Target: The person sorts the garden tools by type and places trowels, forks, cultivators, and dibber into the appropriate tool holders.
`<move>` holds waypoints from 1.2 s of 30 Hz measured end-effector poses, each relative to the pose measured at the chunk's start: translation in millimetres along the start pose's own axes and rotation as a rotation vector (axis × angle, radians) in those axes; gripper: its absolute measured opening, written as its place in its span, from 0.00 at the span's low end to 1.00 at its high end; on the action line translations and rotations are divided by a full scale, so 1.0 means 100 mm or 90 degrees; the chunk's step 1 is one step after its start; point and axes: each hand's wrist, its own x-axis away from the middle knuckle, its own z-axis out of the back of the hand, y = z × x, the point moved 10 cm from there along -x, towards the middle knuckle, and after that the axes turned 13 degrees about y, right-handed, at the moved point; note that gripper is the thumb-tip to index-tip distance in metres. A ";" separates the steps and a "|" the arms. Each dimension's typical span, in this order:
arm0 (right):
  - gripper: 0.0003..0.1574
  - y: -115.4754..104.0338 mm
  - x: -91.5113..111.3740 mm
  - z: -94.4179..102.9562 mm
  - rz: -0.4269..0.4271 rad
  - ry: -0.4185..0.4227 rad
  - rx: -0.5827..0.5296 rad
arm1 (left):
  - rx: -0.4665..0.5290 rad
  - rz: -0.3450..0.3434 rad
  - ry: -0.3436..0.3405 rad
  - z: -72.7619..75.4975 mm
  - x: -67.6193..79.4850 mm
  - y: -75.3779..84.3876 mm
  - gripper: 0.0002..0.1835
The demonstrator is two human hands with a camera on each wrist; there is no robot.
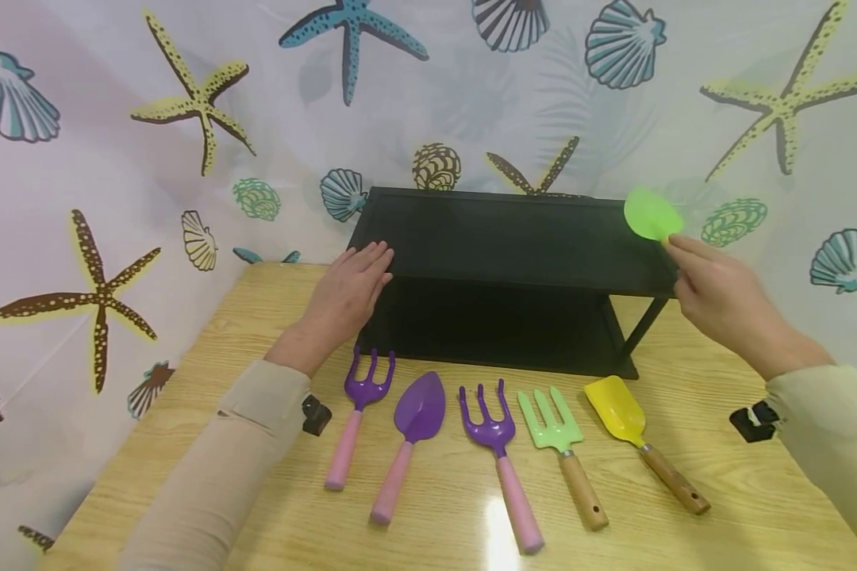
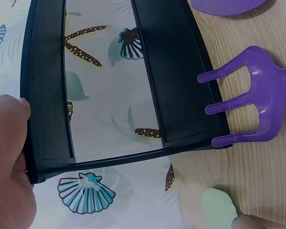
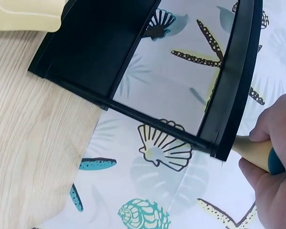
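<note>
My right hand [image 1: 721, 289] pinches a bright green tool with a broad rounded head [image 1: 650, 214], raised over the right end of a black two-tier shelf [image 1: 500, 238]. The right wrist view shows its pale handle [image 3: 251, 151] between thumb and fingers, with a teal part near the palm; the head is hidden there. With fingers extended, my left hand [image 1: 353, 289] rests on the left end of the shelf top. Just below that hand lies a purple hand fork [image 1: 367, 388] with a pink handle.
In front of the shelf, a purple trowel [image 1: 420, 408], a second purple fork [image 1: 491, 432], a light green fork [image 1: 555, 436] and a yellow scoop [image 1: 617, 408] lie in a row on the wooden table [image 1: 271, 492]. A sea-patterned cloth [image 1: 471, 103] hangs behind.
</note>
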 end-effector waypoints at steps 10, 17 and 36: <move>0.28 -0.06 -0.11 -0.17 -0.026 -0.040 -0.016 | 0.000 0.002 0.001 -0.01 -0.01 0.03 0.26; 0.27 -0.05 -0.17 -0.27 -0.056 -0.056 -0.008 | 0.000 0.000 0.009 -0.01 0.00 0.04 0.26; 0.14 -0.08 -0.29 -0.47 -0.131 -0.078 -0.007 | -0.011 0.008 -0.004 0.00 0.01 0.02 0.26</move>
